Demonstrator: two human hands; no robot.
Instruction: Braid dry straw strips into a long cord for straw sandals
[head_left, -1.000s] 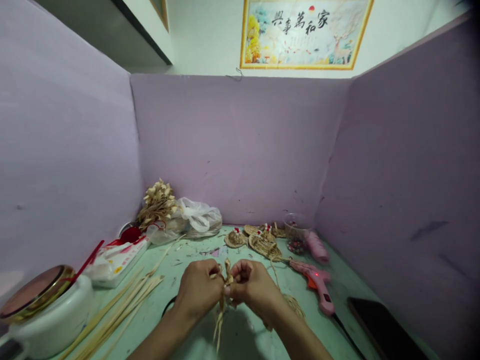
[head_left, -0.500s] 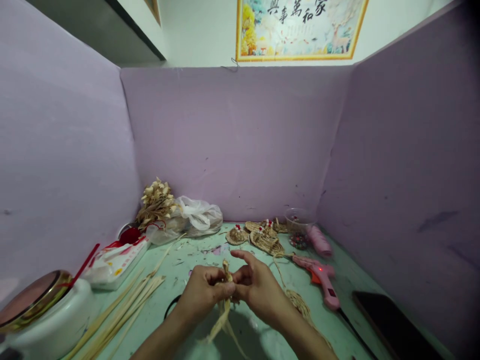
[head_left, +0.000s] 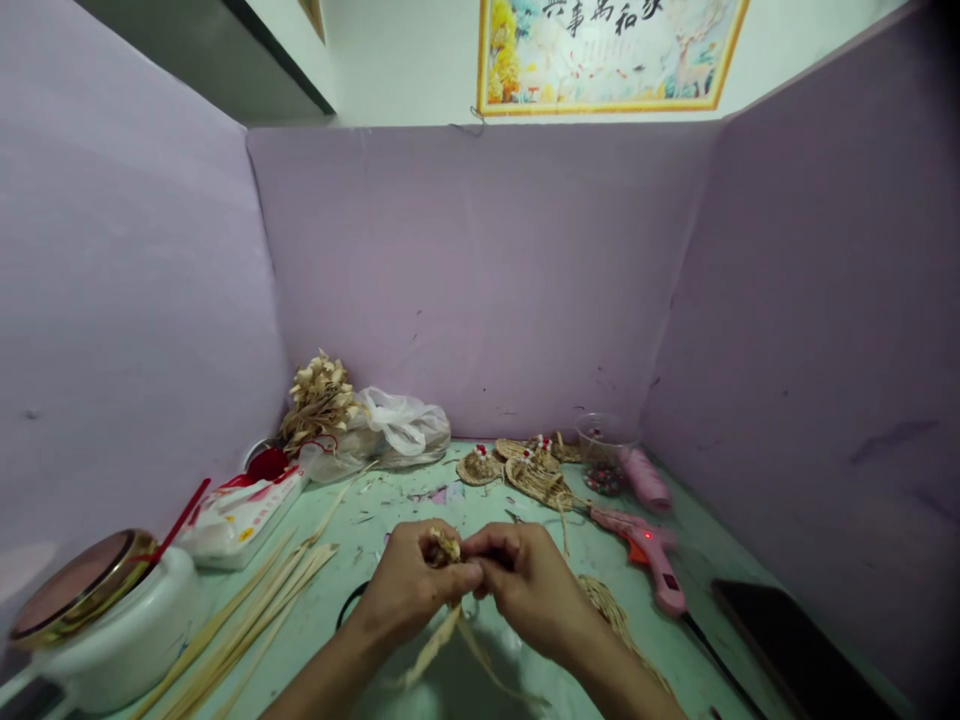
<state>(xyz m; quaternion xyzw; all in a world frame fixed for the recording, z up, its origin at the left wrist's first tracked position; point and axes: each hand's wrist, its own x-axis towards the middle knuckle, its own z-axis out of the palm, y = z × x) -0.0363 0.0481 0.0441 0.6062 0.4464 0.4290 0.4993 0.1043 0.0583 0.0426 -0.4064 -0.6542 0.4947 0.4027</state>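
My left hand (head_left: 421, 582) pinches a small piece of pale braided straw (head_left: 445, 546), whose knotted top shows between thumb and forefinger. My right hand (head_left: 523, 580) meets it from the right, thumb and fingertips pressed together at the same piece. Loose straw ends (head_left: 439, 645) hang below both hands above the green table. Fingers hide most of the piece. Right of my right wrist lies a coil of straw cord (head_left: 604, 608).
At right are a pink glue gun (head_left: 649, 555) with a lit red light, a dark phone (head_left: 787, 645) and pink thread (head_left: 645, 480). Woven straw pieces (head_left: 536, 480) lie behind. Long straw strips (head_left: 247, 630) and a white pot (head_left: 120, 625) stand left.
My right forefinger, raised before, has curled down onto the straw. The straw's upright top has tilted and sunk closer into my left hand. The view has shifted slightly.
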